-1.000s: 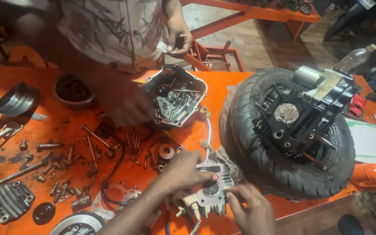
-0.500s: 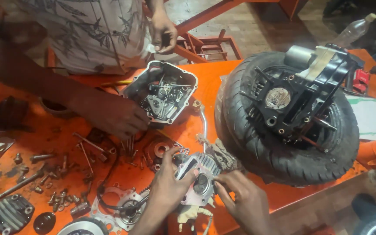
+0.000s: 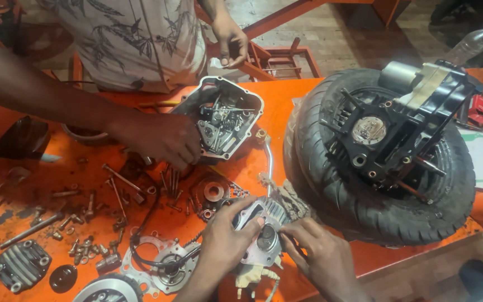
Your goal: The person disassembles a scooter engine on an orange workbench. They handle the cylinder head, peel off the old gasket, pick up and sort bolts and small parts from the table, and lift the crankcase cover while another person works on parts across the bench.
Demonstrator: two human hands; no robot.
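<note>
A: Hands?
B: Finned metal engine part [image 3: 264,232] is gripped at the near table edge [image 3: 398,254]; left hand [image 3: 225,240] is curled over its left side, right hand [image 3: 317,254] pinches its right.
A: Orientation?
B: Round bore is faced upward; long axis can't be told.
A: Room?
B: Tight: loose bolts [image 3: 85,212] left, tyre [image 3: 375,168] just right, another person's hand [image 3: 166,140] beyond.

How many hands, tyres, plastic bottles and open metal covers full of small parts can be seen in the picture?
Hands: 4 (the person's left hand, right hand; a co-worker's and)
Tyres: 1
Plastic bottles: 1
Metal covers with parts: 1
Total: 7
</note>
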